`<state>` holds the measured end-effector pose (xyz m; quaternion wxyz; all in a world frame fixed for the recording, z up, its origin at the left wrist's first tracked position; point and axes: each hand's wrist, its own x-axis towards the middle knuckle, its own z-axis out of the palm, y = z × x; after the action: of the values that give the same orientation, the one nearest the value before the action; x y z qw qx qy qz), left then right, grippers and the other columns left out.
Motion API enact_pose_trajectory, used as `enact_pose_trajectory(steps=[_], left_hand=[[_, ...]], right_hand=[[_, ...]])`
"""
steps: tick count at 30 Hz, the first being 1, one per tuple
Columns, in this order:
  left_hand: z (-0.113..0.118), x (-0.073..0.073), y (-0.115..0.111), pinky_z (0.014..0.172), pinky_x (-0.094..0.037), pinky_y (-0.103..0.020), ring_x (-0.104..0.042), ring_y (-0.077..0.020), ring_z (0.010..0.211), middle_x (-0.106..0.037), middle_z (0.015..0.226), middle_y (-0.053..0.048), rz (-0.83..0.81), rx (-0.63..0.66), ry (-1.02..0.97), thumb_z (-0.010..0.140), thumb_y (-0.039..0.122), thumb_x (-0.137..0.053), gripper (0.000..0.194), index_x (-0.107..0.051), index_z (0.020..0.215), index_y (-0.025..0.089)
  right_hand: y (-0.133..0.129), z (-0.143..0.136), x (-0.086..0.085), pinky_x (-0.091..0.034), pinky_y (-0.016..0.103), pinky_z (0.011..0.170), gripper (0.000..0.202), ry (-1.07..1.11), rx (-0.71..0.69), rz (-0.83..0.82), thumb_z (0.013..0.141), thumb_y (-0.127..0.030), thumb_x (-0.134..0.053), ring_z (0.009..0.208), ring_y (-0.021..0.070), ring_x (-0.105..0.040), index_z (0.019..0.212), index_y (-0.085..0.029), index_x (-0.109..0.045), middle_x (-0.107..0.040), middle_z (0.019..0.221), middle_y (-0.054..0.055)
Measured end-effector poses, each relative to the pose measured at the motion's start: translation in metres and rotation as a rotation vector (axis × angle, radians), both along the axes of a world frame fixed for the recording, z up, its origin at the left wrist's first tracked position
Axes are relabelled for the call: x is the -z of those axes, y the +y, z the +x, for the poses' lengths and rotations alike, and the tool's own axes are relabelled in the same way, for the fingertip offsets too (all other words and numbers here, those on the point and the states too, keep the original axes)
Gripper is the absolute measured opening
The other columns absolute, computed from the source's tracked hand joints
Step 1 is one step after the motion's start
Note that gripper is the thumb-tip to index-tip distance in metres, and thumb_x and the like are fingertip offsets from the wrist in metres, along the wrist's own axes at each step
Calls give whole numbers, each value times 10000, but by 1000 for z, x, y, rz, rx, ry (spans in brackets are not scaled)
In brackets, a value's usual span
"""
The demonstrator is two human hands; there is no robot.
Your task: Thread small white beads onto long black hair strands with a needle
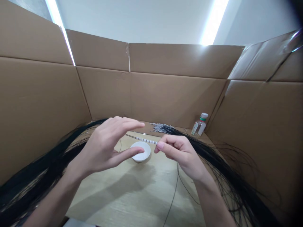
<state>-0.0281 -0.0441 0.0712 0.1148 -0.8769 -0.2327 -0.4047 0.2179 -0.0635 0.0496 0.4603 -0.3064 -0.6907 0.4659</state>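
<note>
Between the thumb and fingertips of my right hand (pixel 181 153), one end of a beaded cord (pixel 145 140) is pinched. Its pale beads with dark gaps run leftward from the fingertips, and thin dark cord continues past them behind my left hand (pixel 106 143). That left hand is raised with thumb and fingers wide apart, nothing visible between them. Below the beads sits a small white dish (pixel 143 156), partly covered by my left thumb. Loose dark cord ends (pixel 176 183) hang beneath my right hand toward the tabletop.
Bundles of long black cords lie along the left (pixel 54 154) and right (pixel 220 160). A heap of finished-looking beaded ends (pixel 162 128) rests at the back. In the back right corner stands a small clear bottle (pixel 199 126). Cardboard walls (pixel 175 97) enclose the pale table (pixel 132 195).
</note>
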Motion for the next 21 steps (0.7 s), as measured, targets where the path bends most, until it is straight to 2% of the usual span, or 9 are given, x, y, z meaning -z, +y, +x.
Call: enact_pose_trajectory(steps=[4,9,13,18,21], left_hand=[[-3,6,-1,913,-516,-406,-663,-242,1069,-721,1196,-67,136,-36,-75,877,301,-804,318,-680,1165,251],[-2,10,4,917,-515,-427,-658,-231,1038,-764,1099,-23,234,-5,-66,872,230,-807,181,-733,1031,272],[-5,9,5,924,-512,-438,-658,-236,1041,-779,1056,-6,242,-31,-62,876,203,-798,180,-735,1023,285],[-2,9,2,995,-495,-471,-632,-274,1140,-749,1175,-55,212,-47,-68,850,261,-826,303,-727,1136,269],[3,8,2,990,-502,-456,-638,-264,1130,-758,1150,-46,231,-17,-54,843,226,-829,230,-747,1054,267]], right_hand=[[1,3,0,-289,254,541,283,10,-16,1,969,-385,-674,545,85,-265,782,-182,-740,-347,589,-70],[0,3,2,-289,258,540,291,1,-18,11,973,-394,-673,547,87,-271,784,-185,-745,-351,585,-69],[0,3,2,-298,258,544,292,2,-22,13,971,-391,-675,543,88,-269,771,-189,-743,-335,584,-71],[2,4,3,-324,257,571,285,-6,-24,21,969,-390,-679,546,86,-286,777,-191,-749,-334,584,-72],[1,4,3,-333,255,584,287,-13,-26,24,968,-390,-682,553,85,-306,776,-189,-748,-353,589,-70]])
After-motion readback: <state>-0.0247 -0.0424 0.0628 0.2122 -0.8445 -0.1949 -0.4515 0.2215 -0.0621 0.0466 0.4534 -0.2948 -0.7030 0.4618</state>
